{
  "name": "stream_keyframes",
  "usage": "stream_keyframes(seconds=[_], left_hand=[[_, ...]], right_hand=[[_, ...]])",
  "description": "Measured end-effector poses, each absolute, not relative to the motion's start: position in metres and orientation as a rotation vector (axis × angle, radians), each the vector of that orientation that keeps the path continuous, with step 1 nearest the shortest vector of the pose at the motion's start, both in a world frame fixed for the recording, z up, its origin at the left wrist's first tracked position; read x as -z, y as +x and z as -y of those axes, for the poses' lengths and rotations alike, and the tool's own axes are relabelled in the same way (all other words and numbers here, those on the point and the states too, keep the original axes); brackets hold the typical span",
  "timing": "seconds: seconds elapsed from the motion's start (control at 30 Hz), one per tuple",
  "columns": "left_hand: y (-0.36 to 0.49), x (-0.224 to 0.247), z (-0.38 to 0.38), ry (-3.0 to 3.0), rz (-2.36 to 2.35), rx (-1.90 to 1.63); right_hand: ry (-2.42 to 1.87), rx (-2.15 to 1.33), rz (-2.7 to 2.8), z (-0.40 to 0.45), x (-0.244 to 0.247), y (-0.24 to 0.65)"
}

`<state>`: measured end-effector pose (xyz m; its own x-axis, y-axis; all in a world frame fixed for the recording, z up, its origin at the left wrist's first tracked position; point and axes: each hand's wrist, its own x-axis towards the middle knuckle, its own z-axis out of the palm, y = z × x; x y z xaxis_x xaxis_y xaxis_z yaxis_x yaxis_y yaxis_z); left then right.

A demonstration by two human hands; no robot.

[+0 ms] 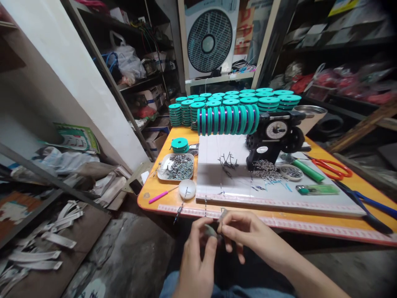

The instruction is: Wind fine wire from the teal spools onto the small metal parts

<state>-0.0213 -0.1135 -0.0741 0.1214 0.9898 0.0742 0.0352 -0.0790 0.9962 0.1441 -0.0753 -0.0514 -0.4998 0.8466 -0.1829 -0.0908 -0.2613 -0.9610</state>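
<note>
Left hand (pixel 198 253) is curling, whether gripping anything I cannot tell, while the right hand (pixel 246 229) is pinching a small grey piece (pixel 223 213) by the surface's (pixel 155 188) front edge, where a loosening pinch could be dropping it lapward.

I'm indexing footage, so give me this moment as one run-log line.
left hand: fingers curled | right hand: fingers curled, beside left | grip: unclear | ahead: teal spools on black machine, white tray of metal pieces
</note>
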Motion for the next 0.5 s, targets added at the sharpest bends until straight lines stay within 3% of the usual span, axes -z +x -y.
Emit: stream_keyframes(seconds=[0.13,0.3,0.4,0.5], left_hand=[[-0.015,0.045,0.088,1.759,-1.308,-1.308],[0.015,0.023,0.045,1.095,-0.836,-1.198],[0.021,0.023,0.032,0.872,-0.63,-1.099],[0.019,0.023,0.03,0.871,-0.614,-1.09]], right_hand=[[-1.21,-1.35,1.816,0.077,0.03,0.152],[-1.281,-0.897,2.229,0.069,0.002,0.168],[-1.305,-0.953,2.046,0.05,-0.013,0.177],[-1.157,-1.407,1.487,0.025,-0.025,0.176]])
